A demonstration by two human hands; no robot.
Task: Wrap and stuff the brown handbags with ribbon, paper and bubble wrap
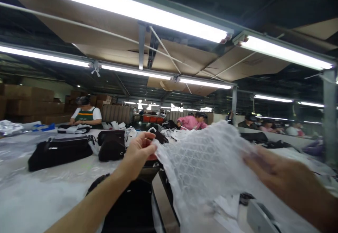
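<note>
head view: hands (200, 164) on bubble wrap (203, 159)

Both hands raised, left (138, 152) pinching, right (277, 176) gripping.

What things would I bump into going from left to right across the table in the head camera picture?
Long black bag → smaller black bag → left hand → bubble wrap sheet → right hand.

- Left hand (138, 152): bare, no glove, ring or watch; forearm uncovered, no sleeve in view.
- Right hand (280, 176): likewise bare and ungloved, blurred at frame edge.
</note>
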